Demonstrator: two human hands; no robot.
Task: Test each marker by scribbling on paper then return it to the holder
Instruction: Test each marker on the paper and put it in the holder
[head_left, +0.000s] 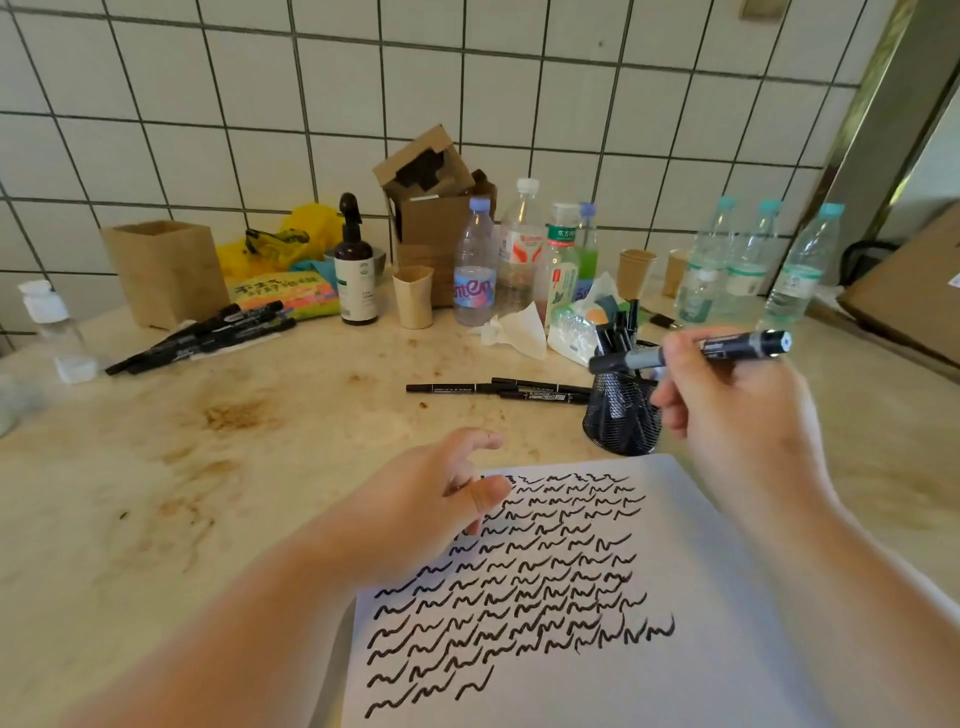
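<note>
My right hand (737, 410) is raised above the table (260, 467), its fingers (670, 400) closed around a capped black marker (696, 351). The marker lies nearly level in the grip, one end pointing left over the holder, the other end out past my hand to the right. It is clear of the paper.

My left hand (415, 499) sits at the upper left corner of the paper (701, 649). Its fingers (478, 441) are loosely parted and curled, holding nothing; whether the palm presses on the sheet I cannot tell.

The paper is white and lies flat at the near edge of the table. Rows of black scribbles (519, 582) cover its left and centre; the right side and bottom are unmarked.

The holder (621, 415) is a black mesh cup standing just beyond the sheet's far edge, below the raised marker. Several markers stand in it.

Three thin black pens (498, 389) lie on the table just left of the holder. A second group of black markers (208, 338) lies well apart at far left, near a brown box (166, 270).

Bottles (475, 265), paper cups (413, 296) and crumpled tissue (514, 327) stand along the tiled wall. The table surface is stained.
</note>
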